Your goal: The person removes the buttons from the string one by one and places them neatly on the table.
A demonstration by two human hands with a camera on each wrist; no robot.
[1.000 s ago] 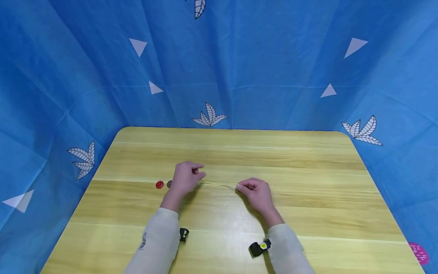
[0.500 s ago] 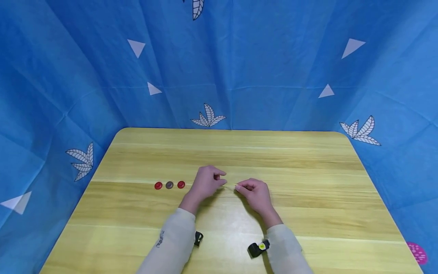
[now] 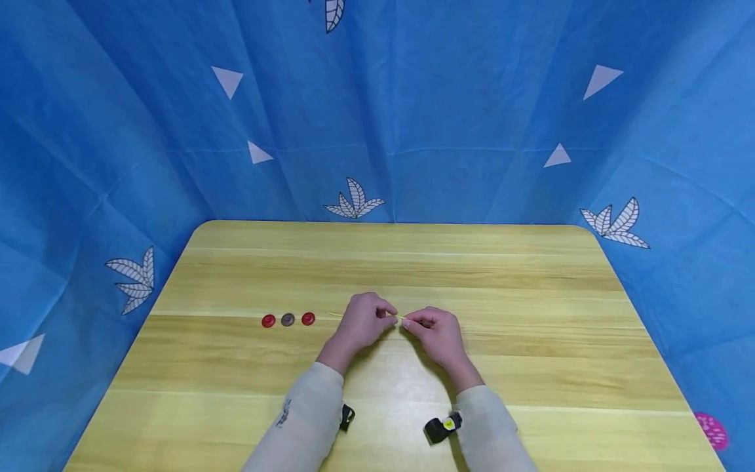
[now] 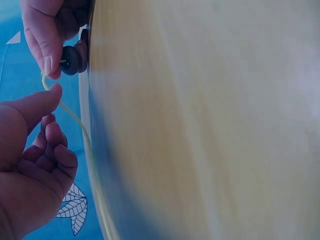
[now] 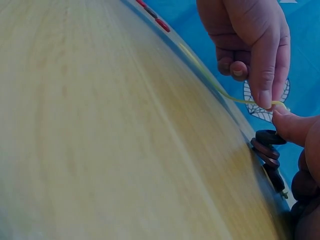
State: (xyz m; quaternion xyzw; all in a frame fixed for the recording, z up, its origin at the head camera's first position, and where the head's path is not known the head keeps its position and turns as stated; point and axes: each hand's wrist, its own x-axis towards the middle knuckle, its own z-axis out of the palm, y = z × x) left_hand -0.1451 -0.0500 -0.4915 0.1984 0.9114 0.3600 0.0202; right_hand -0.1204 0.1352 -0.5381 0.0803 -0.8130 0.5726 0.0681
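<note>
A thin yellow cord (image 5: pixel 235 99) runs between my two hands above the table. My left hand (image 3: pixel 362 320) pinches it between thumb and forefinger, as the right wrist view shows best. Close by on the right, the fingertips of my right hand (image 3: pixel 438 334) pinch the cord too. Several dark round buttons (image 5: pixel 267 150), black and brown, hang in a row just below my right thumb in the right wrist view. A tail of the cord trails left past my left hand. Left on the table lie a red button (image 3: pixel 268 320), a grey-brown button (image 3: pixel 288 319) and another red button (image 3: pixel 308 318).
The wood-grain table (image 3: pixel 501 275) has rounded far corners. A blue patterned curtain (image 3: pixel 448 118) hangs behind it and at both sides. Black wrist-camera mounts (image 3: pixel 436 430) stick out from both sleeves, low over the tabletop.
My left hand has moved right along the cord until it nearly meets my right hand, uncovering the buttons at left. My right hand has stayed almost in place.
</note>
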